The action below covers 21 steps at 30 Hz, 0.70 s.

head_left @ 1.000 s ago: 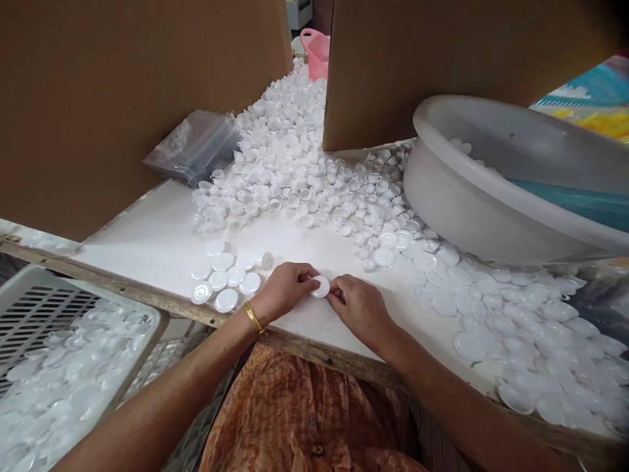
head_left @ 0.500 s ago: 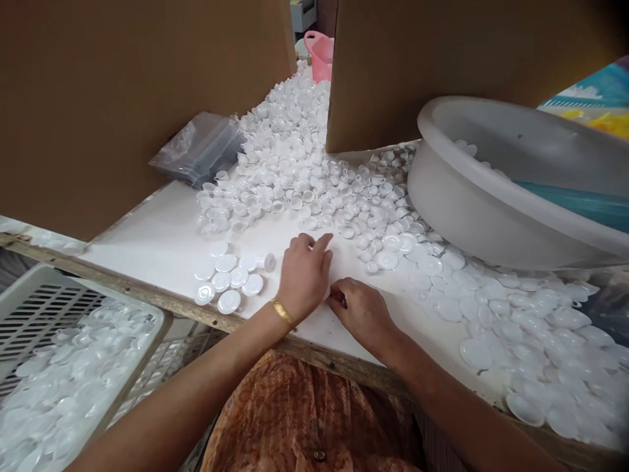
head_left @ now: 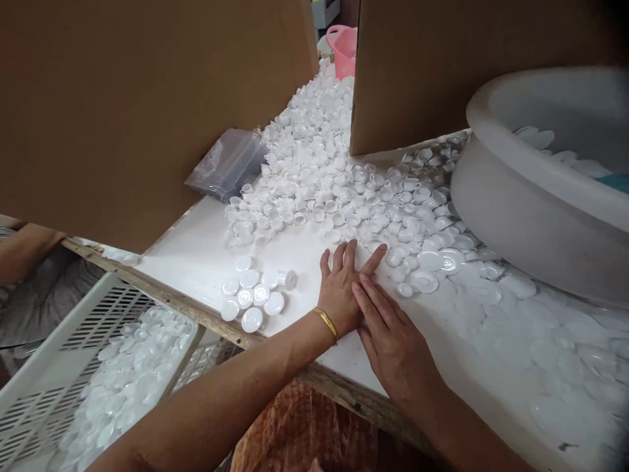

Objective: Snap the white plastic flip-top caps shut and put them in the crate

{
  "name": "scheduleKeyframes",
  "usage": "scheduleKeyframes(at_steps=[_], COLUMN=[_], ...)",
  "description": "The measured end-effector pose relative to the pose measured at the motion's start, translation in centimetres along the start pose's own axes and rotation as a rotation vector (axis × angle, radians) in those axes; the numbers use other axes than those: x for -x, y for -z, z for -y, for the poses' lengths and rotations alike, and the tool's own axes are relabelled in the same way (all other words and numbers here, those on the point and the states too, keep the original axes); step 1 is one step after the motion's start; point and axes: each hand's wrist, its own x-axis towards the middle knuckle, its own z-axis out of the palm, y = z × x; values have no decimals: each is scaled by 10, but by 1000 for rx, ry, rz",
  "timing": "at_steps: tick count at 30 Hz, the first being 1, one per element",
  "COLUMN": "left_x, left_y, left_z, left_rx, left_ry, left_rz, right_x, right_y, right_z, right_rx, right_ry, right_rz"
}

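Note:
My left hand, with a gold bangle at the wrist, lies palm down over the white tabletop, fingers spread. Across its back rest the stretched fingers of my right hand. Neither hand shows anything held; what lies under the left palm is hidden. Left of it stands a small group of white toy cups, their flat round ends facing up, one tipped on its side. Beyond my fingertips spreads a heap of loose white toy cups. White toy saucers lie scattered to the right.
A large grey tub stands at the right. Brown cardboard panels rise on both sides, with a plastic bag by the left one. A white crate of white pieces sits below the table edge. Another person's arm shows at far left.
My left hand has spread its fingers and flattened. The right hand has opened from a pinch and now lies over the left. The view has turned left.

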Motion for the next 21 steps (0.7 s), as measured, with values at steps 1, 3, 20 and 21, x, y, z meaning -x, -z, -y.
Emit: scheduleKeyframes(at_steps=[1, 3, 20, 21], left_x=[0, -1, 13, 17], left_y=[0, -1, 9, 13], left_z=[0, 1, 9, 12], left_rx=[8, 24, 610, 672], left_ry=[5, 21, 307, 318], left_rz=[6, 12, 9, 17], right_x=[0, 0, -4, -5], right_y=[-1, -4, -20, -21], right_z=[-1, -2, 11, 14], right_rx=[3, 12, -66, -69], right_ry=[32, 53, 171, 195], right_rz=[3, -8, 10, 10])
